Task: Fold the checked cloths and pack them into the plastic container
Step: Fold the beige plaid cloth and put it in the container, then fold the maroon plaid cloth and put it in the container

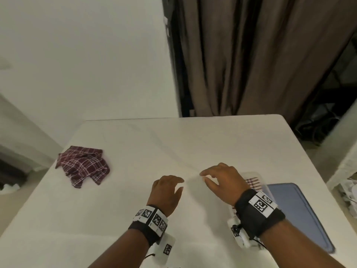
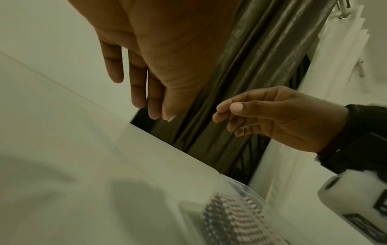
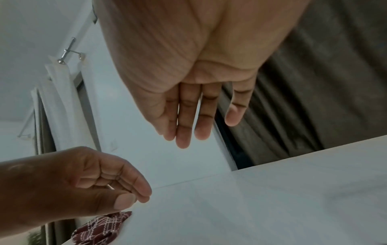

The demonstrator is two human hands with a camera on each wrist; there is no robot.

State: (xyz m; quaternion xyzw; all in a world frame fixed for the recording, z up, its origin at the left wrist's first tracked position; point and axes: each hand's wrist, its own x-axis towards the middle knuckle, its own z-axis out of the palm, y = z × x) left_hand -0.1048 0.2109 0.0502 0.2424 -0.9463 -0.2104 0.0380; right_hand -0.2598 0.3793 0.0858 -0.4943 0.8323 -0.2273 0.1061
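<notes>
A crumpled maroon checked cloth (image 1: 83, 166) lies near the left edge of the white table (image 1: 154, 144); a corner of the cloth (image 3: 100, 227) shows in the right wrist view. A clear plastic container (image 1: 251, 174) sits under my right wrist, with a folded checked cloth (image 1: 254, 183) inside it. My left hand (image 1: 180, 183) and right hand (image 1: 203, 176) hover side by side over the table's middle, fingers loosely curled, holding nothing. The left wrist view shows the container's wall (image 2: 249, 192) and the folded cloth (image 2: 234, 215) blurred.
A blue lid (image 1: 295, 213) lies flat on the table to the right of the container. Brown curtains (image 1: 251, 64) hang behind the table's far edge. A white wall stands at the back left.
</notes>
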